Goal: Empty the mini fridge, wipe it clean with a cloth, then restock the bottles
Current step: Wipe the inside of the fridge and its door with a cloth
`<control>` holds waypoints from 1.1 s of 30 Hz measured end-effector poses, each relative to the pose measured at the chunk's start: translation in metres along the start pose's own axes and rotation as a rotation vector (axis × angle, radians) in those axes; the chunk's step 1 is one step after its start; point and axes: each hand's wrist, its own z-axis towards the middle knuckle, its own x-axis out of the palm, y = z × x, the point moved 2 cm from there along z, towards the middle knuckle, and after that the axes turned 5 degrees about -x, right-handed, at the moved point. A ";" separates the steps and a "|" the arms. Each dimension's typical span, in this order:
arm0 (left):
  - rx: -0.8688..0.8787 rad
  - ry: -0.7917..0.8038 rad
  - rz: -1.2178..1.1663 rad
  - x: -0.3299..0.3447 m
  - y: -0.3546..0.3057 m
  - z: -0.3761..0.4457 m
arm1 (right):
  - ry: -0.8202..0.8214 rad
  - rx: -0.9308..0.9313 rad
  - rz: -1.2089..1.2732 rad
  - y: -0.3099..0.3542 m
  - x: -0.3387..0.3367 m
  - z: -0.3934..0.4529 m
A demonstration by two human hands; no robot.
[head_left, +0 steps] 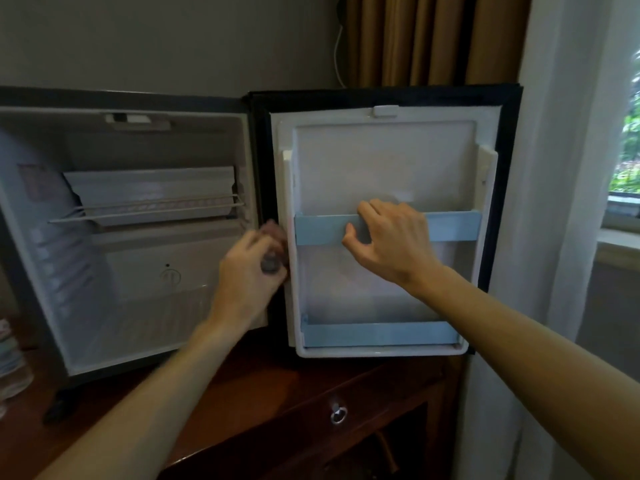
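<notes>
Directly ahead, the small white-lined mini fridge (138,209) stands open on a dark wooden cabinet (311,393), its door (381,161) swung fully right. My right hand (388,244) grips the pale blue plastic upper door rail (450,226), fingers over its top edge, thumb in front. My left hand (249,271) is curled round something small, dark and blurred (272,263) beside the door's inner edge; I cannot tell what. Plastic water bottles (10,362) stand at far left.
</notes>
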 end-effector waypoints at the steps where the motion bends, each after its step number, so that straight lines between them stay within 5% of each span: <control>1: 0.030 -0.043 0.011 -0.011 -0.008 0.020 | -0.001 -0.003 -0.002 0.001 0.000 0.000; 9: 0.147 -0.156 0.115 -0.054 -0.035 0.101 | -0.005 0.002 -0.013 -0.001 0.002 0.000; 22: -0.208 0.179 -0.020 0.069 0.036 -0.117 | -0.028 0.009 0.001 -0.002 0.005 -0.002; 26: -0.114 0.182 0.027 0.049 0.029 -0.087 | -0.011 0.010 0.007 -0.001 0.004 -0.001; 33: 0.074 -0.112 0.031 -0.027 -0.023 0.051 | -0.008 0.007 0.004 -0.001 0.005 -0.001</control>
